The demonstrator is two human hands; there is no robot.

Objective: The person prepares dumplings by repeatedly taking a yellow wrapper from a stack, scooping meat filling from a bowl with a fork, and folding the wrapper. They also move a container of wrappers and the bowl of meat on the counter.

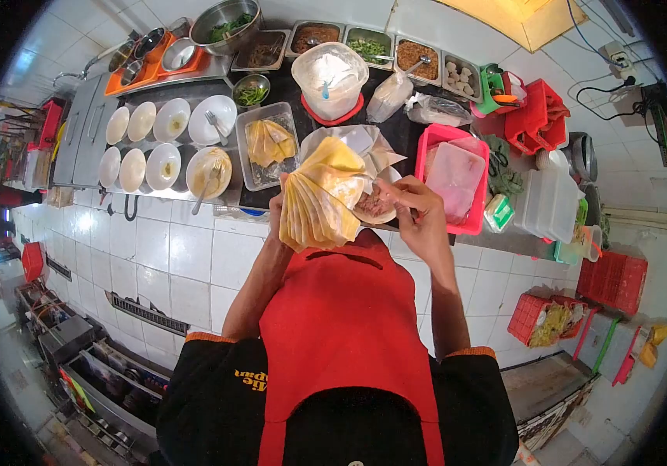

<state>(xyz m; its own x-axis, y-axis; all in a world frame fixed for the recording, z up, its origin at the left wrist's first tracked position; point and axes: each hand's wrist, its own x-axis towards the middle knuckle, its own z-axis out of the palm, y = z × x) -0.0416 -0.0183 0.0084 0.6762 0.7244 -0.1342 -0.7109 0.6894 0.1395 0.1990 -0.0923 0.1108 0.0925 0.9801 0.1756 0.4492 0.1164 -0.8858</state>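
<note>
A fanned stack of thin yellow wrapper sheets (322, 194) is held up in front of the red apron by my left hand (276, 208), whose fingers are mostly hidden behind it. My right hand (413, 203) is at the stack's right side, its fingers closed together beside a bowl of pinkish-brown filling (374, 205). What its fingertips hold, if anything, is too small to make out. More yellow sheets (269, 143) lie in a clear rectangular tray (246, 172) to the left. A white tub of pale powder (329, 74) stands behind the stack.
Several white bowls (172, 120) stand at the left, two with forks. Metal trays of toppings (370, 48) line the back. Right of my hands is a pink tray (458, 221) with a plastic box inside. Clear containers (547, 203) and red baskets (539, 116) are farther right.
</note>
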